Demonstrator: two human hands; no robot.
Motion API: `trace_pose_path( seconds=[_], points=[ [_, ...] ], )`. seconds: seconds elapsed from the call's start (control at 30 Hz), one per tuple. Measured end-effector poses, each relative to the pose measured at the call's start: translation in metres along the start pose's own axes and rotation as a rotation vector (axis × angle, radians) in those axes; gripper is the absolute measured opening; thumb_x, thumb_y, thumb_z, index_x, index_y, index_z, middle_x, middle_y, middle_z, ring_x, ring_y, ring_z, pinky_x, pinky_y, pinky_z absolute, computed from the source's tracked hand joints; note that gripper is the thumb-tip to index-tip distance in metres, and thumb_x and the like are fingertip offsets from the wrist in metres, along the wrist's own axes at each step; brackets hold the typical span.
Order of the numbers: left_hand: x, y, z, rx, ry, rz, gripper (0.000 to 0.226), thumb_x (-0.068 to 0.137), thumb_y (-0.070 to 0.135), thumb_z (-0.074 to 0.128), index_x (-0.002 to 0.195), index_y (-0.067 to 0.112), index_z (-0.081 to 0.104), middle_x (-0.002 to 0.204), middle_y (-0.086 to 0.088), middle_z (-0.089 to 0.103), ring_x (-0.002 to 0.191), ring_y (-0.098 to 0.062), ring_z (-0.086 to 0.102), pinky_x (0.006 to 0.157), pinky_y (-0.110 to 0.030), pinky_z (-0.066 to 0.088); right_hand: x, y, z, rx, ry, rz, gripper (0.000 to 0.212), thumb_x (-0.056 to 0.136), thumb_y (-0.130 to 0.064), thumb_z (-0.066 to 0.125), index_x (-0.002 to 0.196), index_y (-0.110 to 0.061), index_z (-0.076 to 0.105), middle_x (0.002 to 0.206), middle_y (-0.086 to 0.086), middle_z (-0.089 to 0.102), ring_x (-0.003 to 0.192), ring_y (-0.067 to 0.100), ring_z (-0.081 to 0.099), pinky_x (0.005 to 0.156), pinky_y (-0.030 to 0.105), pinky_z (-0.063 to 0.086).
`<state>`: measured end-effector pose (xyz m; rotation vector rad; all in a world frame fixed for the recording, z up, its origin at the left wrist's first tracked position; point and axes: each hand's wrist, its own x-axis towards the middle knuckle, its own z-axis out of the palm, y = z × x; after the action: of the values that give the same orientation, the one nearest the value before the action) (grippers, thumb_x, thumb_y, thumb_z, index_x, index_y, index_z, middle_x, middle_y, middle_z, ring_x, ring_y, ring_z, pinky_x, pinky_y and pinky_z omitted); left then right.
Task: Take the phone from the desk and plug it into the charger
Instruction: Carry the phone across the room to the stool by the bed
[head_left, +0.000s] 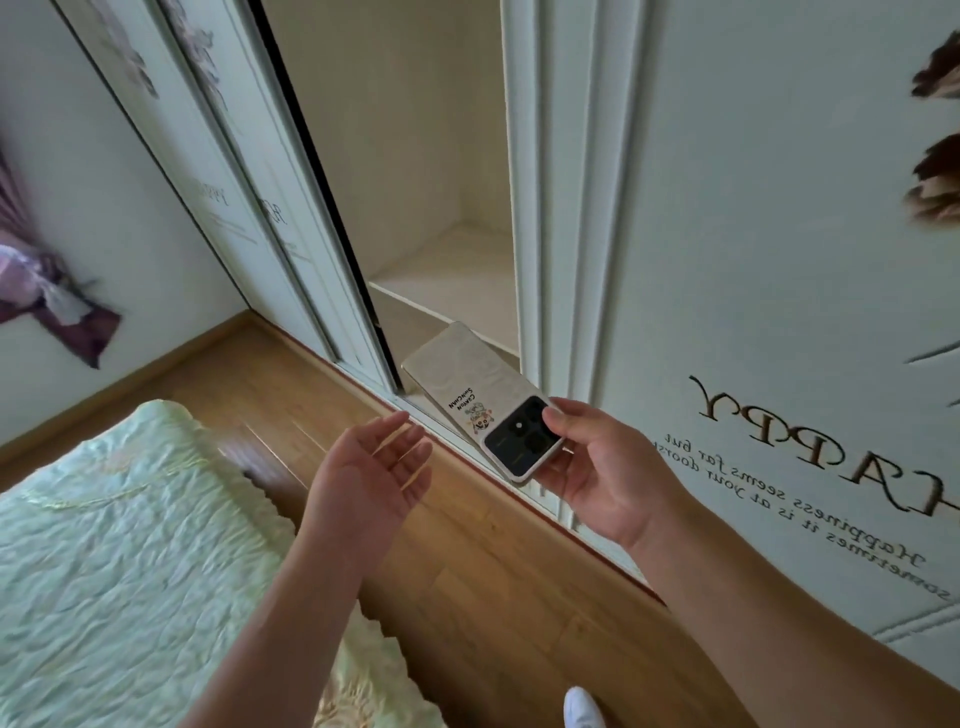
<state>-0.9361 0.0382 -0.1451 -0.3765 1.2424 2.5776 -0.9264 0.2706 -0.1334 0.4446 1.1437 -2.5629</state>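
Observation:
A phone (462, 384) in a cream case with a black camera block and a small cartoon sticker is held back side up, in front of an open wardrobe. My right hand (602, 467) grips its camera end, thumb on top and fingers underneath. My left hand (374, 467) hovers to the left of the phone, palm up, fingers apart, holding nothing and not touching the phone. No charger or cable is in view.
The wardrobe (571, 208) has its sliding doors (249, 197) pushed left, showing a bare shelf (457, 270). A bed with a pale green quilt (114, 561) fills the lower left. Wooden floor (467, 571) runs between them. A white shoe toe (582, 709) shows at the bottom.

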Motion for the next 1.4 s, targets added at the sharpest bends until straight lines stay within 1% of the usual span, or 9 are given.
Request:
trace_pose_path(
  seconds=[0.13,0.43,0.63,0.73,0.83,1.03,1.17,1.3,1.4],
  points=[
    [0.039,0.008,0.021,-0.007,0.042,0.053,0.035,0.066,0.024,0.065,0.098,0.012,0.068,0.09,-0.007,0.068,0.079,-0.021,0.068,0.068,-0.035,0.055,0.05,-0.038,-0.001,-0.022,-0.055,0.031,0.023,0.082,-0.001,0.064,0.105,-0.004,0.065,0.086,0.017,0.077,0.078,0.031,0.075,0.06,0.039,0.059],
    [0.083,0.026,0.013,-0.065,0.173,0.09,0.03,0.073,0.023,0.062,0.1,0.011,0.067,0.092,-0.008,0.068,0.079,-0.022,0.066,0.076,-0.038,0.048,0.132,-0.064,0.023,-0.029,-0.186,0.094,0.032,0.07,-0.003,0.07,0.102,-0.005,0.064,0.082,0.017,0.076,0.073,0.031,0.075,0.055,0.035,0.058],
    [0.116,0.056,-0.024,-0.129,0.253,0.175,0.025,0.083,0.019,0.056,0.103,0.009,0.066,0.09,-0.01,0.068,0.077,-0.023,0.065,0.066,-0.035,0.052,0.193,-0.051,0.063,-0.058,-0.234,0.151,0.033,0.067,-0.004,0.07,0.1,-0.004,0.066,0.087,0.02,0.075,0.074,0.032,0.075,0.055,0.035,0.058],
    [0.14,0.08,-0.051,-0.161,0.293,0.188,0.023,0.086,0.017,0.05,0.098,0.009,0.066,0.088,-0.009,0.068,0.075,-0.022,0.066,0.065,-0.034,0.052,0.228,-0.039,0.091,-0.084,-0.25,0.178,0.04,0.068,-0.004,0.069,0.108,-0.002,0.064,0.089,0.022,0.075,0.076,0.033,0.074,0.056,0.037,0.059],
    [0.171,0.107,-0.078,-0.192,0.311,0.195,0.025,0.077,0.018,0.055,0.097,0.009,0.067,0.086,-0.009,0.069,0.073,-0.022,0.066,0.062,-0.033,0.053,0.269,-0.026,0.125,-0.118,-0.245,0.196,0.041,0.067,-0.005,0.069,0.107,-0.001,0.064,0.088,0.021,0.076,0.076,0.034,0.074,0.058,0.04,0.061],
    [0.225,0.188,-0.136,-0.22,0.326,0.226,0.027,0.076,0.018,0.056,0.1,0.008,0.065,0.086,-0.01,0.068,0.073,-0.022,0.066,0.063,-0.033,0.051,0.358,0.003,0.212,-0.184,-0.243,0.209,0.019,0.08,0.0,0.063,0.098,-0.005,0.064,0.079,0.017,0.076,0.068,0.03,0.075,0.053,0.035,0.059],
    [0.25,0.246,-0.174,-0.207,0.325,0.263,0.03,0.073,0.019,0.058,0.1,0.009,0.064,0.088,-0.01,0.067,0.076,-0.022,0.064,0.067,-0.034,0.05,0.406,0.022,0.269,-0.197,-0.291,0.197,0.033,0.066,-0.006,0.069,0.099,-0.005,0.064,0.081,0.017,0.076,0.069,0.03,0.075,0.054,0.035,0.059],
    [0.268,0.291,-0.201,-0.189,0.344,0.309,0.031,0.071,0.02,0.061,0.1,0.01,0.064,0.087,-0.008,0.067,0.075,-0.021,0.064,0.069,-0.034,0.049,0.444,0.039,0.313,-0.207,-0.336,0.218,0.04,0.067,-0.007,0.07,0.106,-0.002,0.064,0.088,0.019,0.077,0.077,0.032,0.075,0.062,0.04,0.061],
    [0.281,0.311,-0.223,-0.219,0.346,0.318,0.027,0.076,0.019,0.058,0.1,0.009,0.065,0.087,-0.01,0.069,0.074,-0.022,0.066,0.069,-0.035,0.05,0.471,0.05,0.342,-0.208,-0.359,0.255,0.043,0.07,-0.005,0.069,0.113,-0.001,0.062,0.092,0.02,0.076,0.08,0.033,0.075,0.059,0.038,0.06]
  ],
)
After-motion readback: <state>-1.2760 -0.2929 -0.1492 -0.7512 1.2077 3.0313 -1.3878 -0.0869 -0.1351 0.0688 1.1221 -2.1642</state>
